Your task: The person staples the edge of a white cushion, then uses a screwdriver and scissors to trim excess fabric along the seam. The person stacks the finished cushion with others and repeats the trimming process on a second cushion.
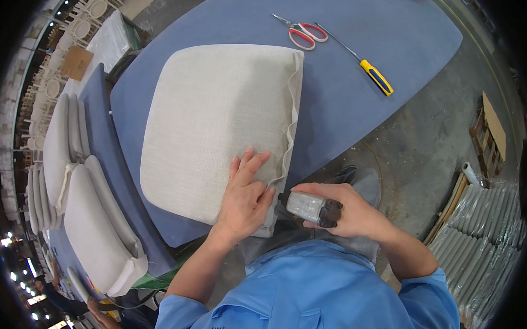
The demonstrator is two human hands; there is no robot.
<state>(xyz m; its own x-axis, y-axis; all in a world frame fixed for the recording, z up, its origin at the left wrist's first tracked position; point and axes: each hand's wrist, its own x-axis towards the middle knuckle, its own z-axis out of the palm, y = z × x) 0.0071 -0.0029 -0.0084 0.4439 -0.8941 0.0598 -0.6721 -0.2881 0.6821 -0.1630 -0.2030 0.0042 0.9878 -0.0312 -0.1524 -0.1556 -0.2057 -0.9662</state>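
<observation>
A light grey fabric-covered seat cushion [213, 116] lies on the blue table, its loose fabric edge [291, 125] running wavy down the right side. My left hand [245, 193] rests on the cushion's near right corner, fingers stretched and a little apart, the thumb on the fabric edge. In my right hand [355, 211] is a staple gun [311, 208] with a silver body and black end cap. Its nose points left at the cushion's near right edge, close to my left thumb; whether it touches the fabric I cannot tell.
Red-handled scissors [306, 35] and a yellow-and-blue screwdriver [375, 77] lie on the blue table [390, 29] beyond the cushion. More covered cushions [93, 222] stand at the left. Plastic-wrapped grey tubes [475, 253] are stacked at the right. Another person [56, 290] is at the lower left.
</observation>
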